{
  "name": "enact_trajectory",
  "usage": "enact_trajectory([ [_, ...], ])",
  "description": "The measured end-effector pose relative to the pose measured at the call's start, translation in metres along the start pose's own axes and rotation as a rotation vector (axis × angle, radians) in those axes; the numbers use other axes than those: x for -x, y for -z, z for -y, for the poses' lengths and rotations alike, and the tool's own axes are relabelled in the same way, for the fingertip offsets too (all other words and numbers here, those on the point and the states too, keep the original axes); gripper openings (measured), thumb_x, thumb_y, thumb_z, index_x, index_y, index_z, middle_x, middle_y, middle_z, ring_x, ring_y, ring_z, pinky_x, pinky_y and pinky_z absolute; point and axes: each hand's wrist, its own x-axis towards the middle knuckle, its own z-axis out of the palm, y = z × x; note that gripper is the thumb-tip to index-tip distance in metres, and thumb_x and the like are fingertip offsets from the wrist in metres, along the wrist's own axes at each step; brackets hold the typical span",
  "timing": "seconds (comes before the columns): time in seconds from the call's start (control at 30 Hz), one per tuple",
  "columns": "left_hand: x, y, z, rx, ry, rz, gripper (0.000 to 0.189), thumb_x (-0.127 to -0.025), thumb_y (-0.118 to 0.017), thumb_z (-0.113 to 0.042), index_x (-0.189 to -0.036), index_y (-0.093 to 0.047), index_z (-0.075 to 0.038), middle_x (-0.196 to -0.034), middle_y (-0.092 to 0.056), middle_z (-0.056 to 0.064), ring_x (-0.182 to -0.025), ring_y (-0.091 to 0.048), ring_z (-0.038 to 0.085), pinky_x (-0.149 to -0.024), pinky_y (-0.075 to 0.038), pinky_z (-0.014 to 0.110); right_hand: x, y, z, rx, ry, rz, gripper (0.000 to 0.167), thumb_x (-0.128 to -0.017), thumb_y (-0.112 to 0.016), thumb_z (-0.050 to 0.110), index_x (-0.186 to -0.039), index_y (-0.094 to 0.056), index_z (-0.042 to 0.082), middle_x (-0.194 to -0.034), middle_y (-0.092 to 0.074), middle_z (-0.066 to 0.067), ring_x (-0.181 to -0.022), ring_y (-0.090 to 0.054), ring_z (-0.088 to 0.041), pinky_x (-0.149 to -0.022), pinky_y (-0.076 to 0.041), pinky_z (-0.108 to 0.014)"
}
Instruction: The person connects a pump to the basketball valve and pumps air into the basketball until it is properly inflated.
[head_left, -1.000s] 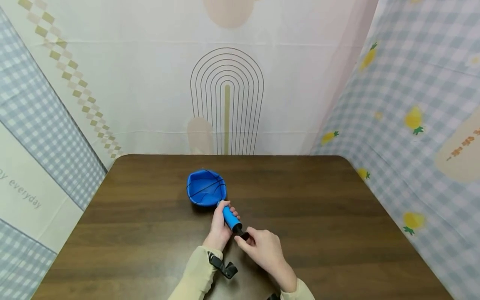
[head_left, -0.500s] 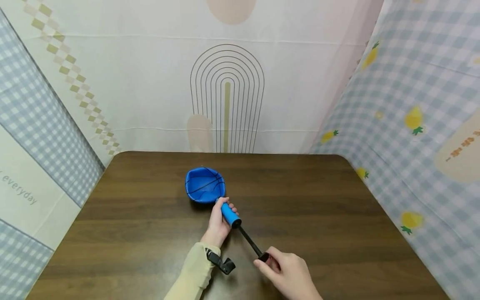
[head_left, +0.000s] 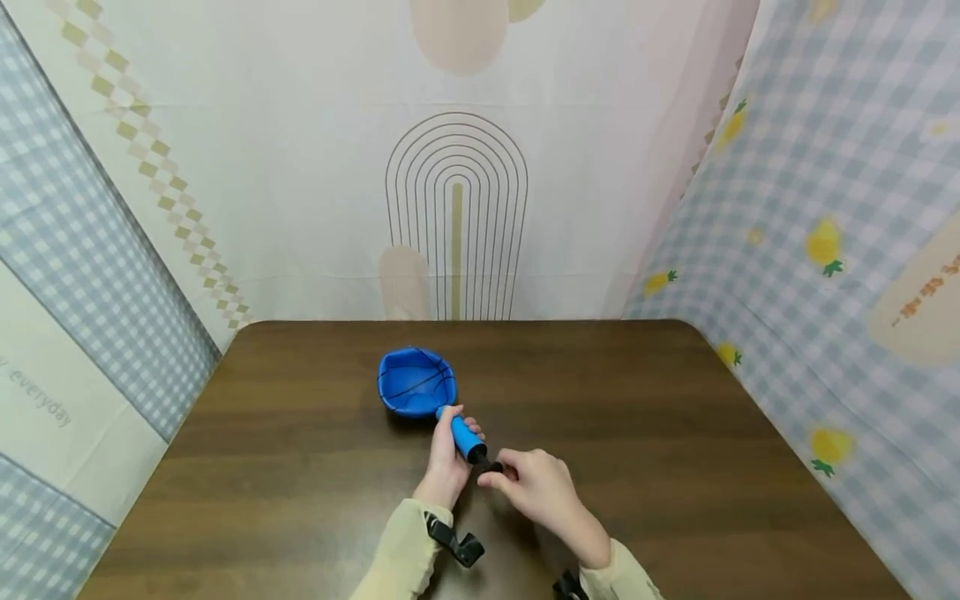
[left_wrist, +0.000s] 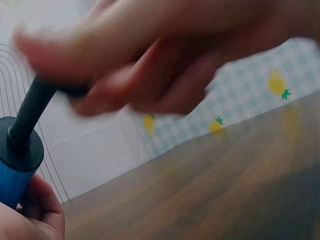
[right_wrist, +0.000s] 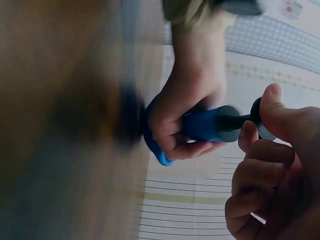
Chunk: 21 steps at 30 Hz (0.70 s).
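A blue hand pump (head_left: 467, 437) points at a blue, partly caved-in ball with black lines (head_left: 416, 383). My left hand (head_left: 447, 458) grips the pump's blue barrel, its fingers wrapped round it close to the ball. With thumb and fingers, my right hand (head_left: 542, 490) pinches the black handle (right_wrist: 257, 117) at the rod's end. Only a short length of black rod (left_wrist: 32, 107) shows between barrel cap and handle in the left wrist view. The pump's front end, where it meets the ball, is hidden behind my left hand in the right wrist view.
The dark wooden table (head_left: 600, 392) spreads out round the ball. A white patterned cloth (head_left: 315, 208) hangs behind it, and checked cloth (head_left: 787, 317) with pineapples lines the right side. A black strap mount (head_left: 455, 542) sits on my left wrist.
My right hand first drew the pump handle out toward the lower right, baring a long rod, then pushed it back in toward the barrel. My left hand keeps its grip by the ball.
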Motion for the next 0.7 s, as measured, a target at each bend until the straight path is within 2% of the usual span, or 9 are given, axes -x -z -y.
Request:
enact_trajectory([
  [0.1,0.002,0.001,0.0,0.016,-0.008,0.009,0.013,-0.1,-0.044,-0.023,-0.096,-0.035,-0.014,-0.068,-0.045,-0.007,-0.059,-0.046,0.003,-0.061,-0.042,0.016,-0.011,-0.007,-0.002,-0.008,0.03,0.031,0.036,-0.082,-0.07,0.045,-0.064,-0.051,0.021,-0.053,-0.032,0.015,-0.044,-0.03,0.002,-0.041,-0.021,-0.018],
  [0.2,0.003,0.002,0.0,0.015,0.002,0.026,0.013,-0.1,-0.044,-0.024,-0.094,-0.037,-0.015,-0.067,-0.044,-0.008,-0.059,-0.045,0.002,-0.06,-0.041,0.016,-0.012,-0.011,-0.003,-0.062,0.071,0.066,0.034,-0.085,-0.067,0.045,-0.066,-0.053,0.021,-0.053,-0.034,0.015,-0.044,-0.031,0.003,-0.041,-0.023,-0.017],
  [0.33,0.008,0.006,0.003,-0.039,0.031,0.036,0.013,-0.1,-0.043,-0.023,-0.092,-0.038,-0.014,-0.066,-0.045,-0.008,-0.058,-0.045,0.004,-0.06,-0.041,0.018,0.0,-0.017,-0.004,-0.134,0.104,0.068,0.035,-0.088,-0.065,0.044,-0.065,-0.052,0.021,-0.053,-0.032,0.017,-0.045,-0.029,0.007,-0.043,-0.024,-0.013],
  [0.5,0.019,0.003,0.0,-0.114,0.002,0.028,0.014,-0.098,-0.044,-0.022,-0.087,-0.041,-0.013,-0.063,-0.046,-0.008,-0.054,-0.045,0.004,-0.057,-0.039,0.018,0.022,-0.014,0.004,-0.166,0.151,0.052,0.047,-0.088,-0.065,0.048,-0.057,-0.043,0.019,-0.051,-0.025,0.019,-0.045,-0.023,0.01,-0.045,-0.018,-0.01],
  [0.7,0.005,0.009,-0.004,-0.105,-0.007,0.003,0.016,-0.099,-0.045,-0.027,-0.09,-0.042,-0.014,-0.063,-0.047,-0.009,-0.054,-0.047,0.004,-0.055,-0.04,0.019,0.051,0.011,0.017,-0.216,0.23,0.057,0.046,-0.091,-0.063,0.042,-0.058,-0.041,0.018,-0.053,-0.021,0.019,-0.047,-0.018,0.014,-0.043,-0.016,-0.007],
])
